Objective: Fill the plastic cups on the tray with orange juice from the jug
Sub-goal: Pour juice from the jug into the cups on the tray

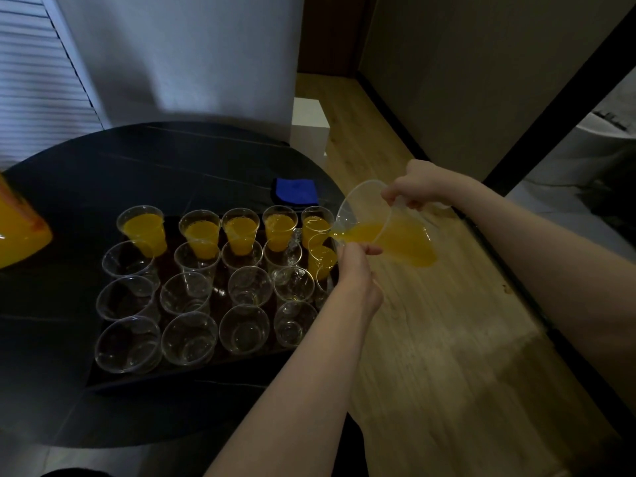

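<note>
My right hand (pixel 414 191) fingers clamp the tilted jug (pixel 385 228); my left hand (pixel 356 270), fingers curled by the filling cup (pixel 321 258), grip unclear; juice may overflow onto the tray (pixel 192 371).

Pretty dim room overall. The surface (pixel 103 160) is a round, dark top with faint pale veins, pushed near a white wall (pixel 179 56) that's got soft shadows on it. Far left there's a white louvered door or shutter (pixel 31 74). The floor (pixel 430 339) is light wood planks, running back into a narrow corridor beside a beige wall (pixel 464 74) with a dark baseboard. A small white box-like stand (pixel 309 127) sits on the floor just past the surface's edge.
</note>
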